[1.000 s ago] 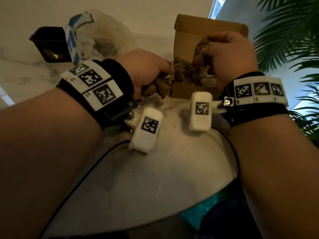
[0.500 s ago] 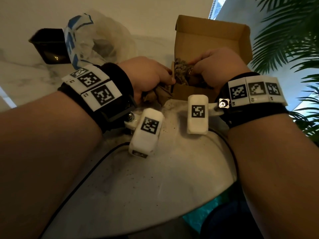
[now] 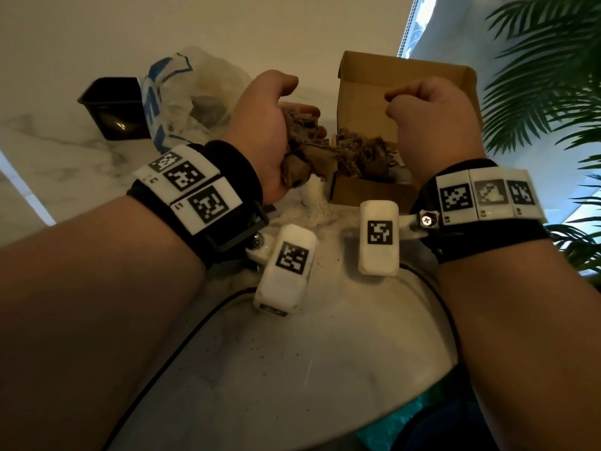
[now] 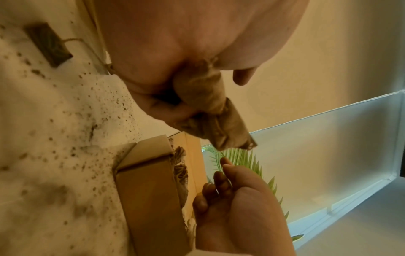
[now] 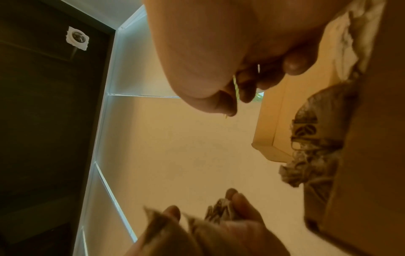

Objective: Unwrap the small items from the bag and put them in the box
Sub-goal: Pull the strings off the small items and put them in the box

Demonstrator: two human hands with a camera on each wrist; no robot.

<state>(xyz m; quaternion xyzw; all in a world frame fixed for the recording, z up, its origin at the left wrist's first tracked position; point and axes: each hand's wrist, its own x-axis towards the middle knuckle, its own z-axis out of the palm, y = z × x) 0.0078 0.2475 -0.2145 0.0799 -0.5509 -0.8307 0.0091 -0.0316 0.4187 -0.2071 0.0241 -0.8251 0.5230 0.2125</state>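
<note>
My left hand [image 3: 292,102] is turned palm-inward just left of the box and grips a bunch of crumpled brown wrapped packets [image 3: 302,151]. The left wrist view shows those packets [image 4: 210,112] sticking out of the fist. An open cardboard box [image 3: 357,190] stands behind my wrists, with several brown unwrapped items [image 3: 367,151] piled inside. My right hand [image 3: 400,99] hovers above the box with its fingers curled and nothing in them. The clear plastic bag [image 3: 195,92] with blue print lies at the back left, with dark contents inside.
A black square container [image 3: 110,109] stands left of the bag. Dark crumbs [image 4: 65,121] and one small brown tag on a string [image 4: 48,45] lie on the white marble table [image 3: 292,369]. Palm leaves [image 3: 546,76] hang at the right. The table's front edge is near.
The right hand dipped an item into the box and has now come up above it without it. The left hand has risen and turned, showing its bundle of packets.
</note>
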